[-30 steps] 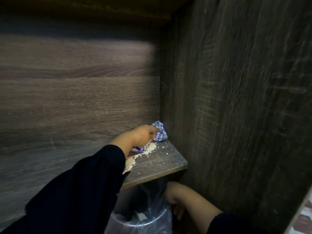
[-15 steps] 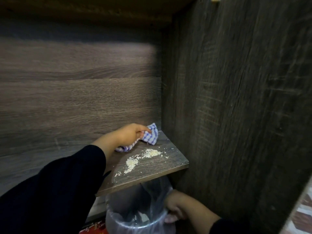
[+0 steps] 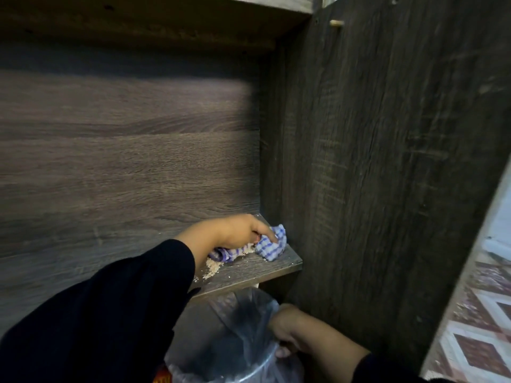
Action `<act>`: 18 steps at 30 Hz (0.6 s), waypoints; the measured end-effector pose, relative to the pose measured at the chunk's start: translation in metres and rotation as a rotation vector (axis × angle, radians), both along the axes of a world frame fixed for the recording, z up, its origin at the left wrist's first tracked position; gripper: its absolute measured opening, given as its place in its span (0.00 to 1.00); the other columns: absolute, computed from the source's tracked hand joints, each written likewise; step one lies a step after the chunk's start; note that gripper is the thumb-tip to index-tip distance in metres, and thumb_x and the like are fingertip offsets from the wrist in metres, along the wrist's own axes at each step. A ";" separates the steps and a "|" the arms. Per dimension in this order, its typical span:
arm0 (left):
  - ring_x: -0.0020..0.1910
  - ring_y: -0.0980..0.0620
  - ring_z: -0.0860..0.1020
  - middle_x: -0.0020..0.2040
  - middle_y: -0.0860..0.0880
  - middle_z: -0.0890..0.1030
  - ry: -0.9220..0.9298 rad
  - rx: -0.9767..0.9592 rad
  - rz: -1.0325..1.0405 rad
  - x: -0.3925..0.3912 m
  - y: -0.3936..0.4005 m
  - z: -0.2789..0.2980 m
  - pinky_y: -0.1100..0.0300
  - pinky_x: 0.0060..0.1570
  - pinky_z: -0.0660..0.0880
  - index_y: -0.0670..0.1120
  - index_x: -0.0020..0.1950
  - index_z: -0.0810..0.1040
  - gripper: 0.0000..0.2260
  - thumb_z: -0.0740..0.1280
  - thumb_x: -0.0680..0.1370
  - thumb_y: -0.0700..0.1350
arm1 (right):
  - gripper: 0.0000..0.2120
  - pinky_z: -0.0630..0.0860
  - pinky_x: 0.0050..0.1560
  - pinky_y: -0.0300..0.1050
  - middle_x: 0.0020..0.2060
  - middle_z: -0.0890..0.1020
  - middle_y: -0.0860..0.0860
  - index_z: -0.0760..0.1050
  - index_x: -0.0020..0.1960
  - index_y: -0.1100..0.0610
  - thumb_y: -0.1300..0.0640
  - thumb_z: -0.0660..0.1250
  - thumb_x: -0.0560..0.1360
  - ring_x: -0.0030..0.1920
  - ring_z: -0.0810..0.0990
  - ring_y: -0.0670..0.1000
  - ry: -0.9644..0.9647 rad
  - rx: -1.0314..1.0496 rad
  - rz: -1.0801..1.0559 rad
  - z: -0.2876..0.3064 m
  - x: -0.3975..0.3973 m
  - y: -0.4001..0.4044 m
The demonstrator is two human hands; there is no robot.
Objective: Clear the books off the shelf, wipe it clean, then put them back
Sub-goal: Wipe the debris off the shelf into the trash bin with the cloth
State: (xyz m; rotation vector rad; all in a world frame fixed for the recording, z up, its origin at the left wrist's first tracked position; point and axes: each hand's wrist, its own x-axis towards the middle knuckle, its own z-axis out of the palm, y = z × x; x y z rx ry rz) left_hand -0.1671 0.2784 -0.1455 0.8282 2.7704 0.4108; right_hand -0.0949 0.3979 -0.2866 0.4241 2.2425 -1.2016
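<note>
My left hand (image 3: 235,232) grips a blue-and-white checked cloth (image 3: 272,246) and presses it onto the dark wooden shelf board (image 3: 265,268), close to the right side panel. Pale crumbs (image 3: 213,268) lie on the board just in front of the cloth, partly under my sleeve. Below the shelf edge my right hand (image 3: 287,331) holds the rim of a bin lined with a clear plastic bag (image 3: 237,335). No books are in view.
The dark wood back panel (image 3: 124,161) and the right side panel (image 3: 387,175) close in the compartment, with another shelf (image 3: 166,23) above. A patterned tiled floor (image 3: 475,327) shows at the far right.
My left hand has carried the cloth right again, into the corner by the side panel, covering part of the crumb pile. The right hand still holds the bin under the shelf edge.
</note>
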 end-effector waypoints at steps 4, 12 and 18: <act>0.51 0.52 0.76 0.66 0.51 0.75 0.035 0.115 0.048 0.010 -0.008 0.013 0.65 0.52 0.68 0.51 0.60 0.81 0.17 0.59 0.80 0.36 | 0.09 0.71 0.17 0.35 0.32 0.77 0.52 0.76 0.53 0.56 0.64 0.62 0.75 0.26 0.76 0.49 0.064 0.013 -0.038 0.011 0.015 0.007; 0.54 0.44 0.78 0.66 0.44 0.75 0.201 0.265 0.420 0.025 -0.090 0.023 0.62 0.47 0.69 0.47 0.67 0.75 0.17 0.57 0.81 0.37 | 0.06 0.72 0.16 0.36 0.33 0.77 0.54 0.75 0.45 0.60 0.68 0.62 0.74 0.26 0.76 0.50 0.161 -0.087 -0.107 0.048 0.045 0.012; 0.72 0.47 0.65 0.78 0.50 0.58 0.136 0.000 0.507 0.035 -0.125 -0.046 0.47 0.73 0.60 0.56 0.75 0.62 0.27 0.50 0.78 0.66 | 0.08 0.74 0.20 0.36 0.34 0.79 0.53 0.74 0.39 0.57 0.68 0.64 0.73 0.29 0.78 0.50 0.167 -0.129 -0.122 0.066 0.047 0.012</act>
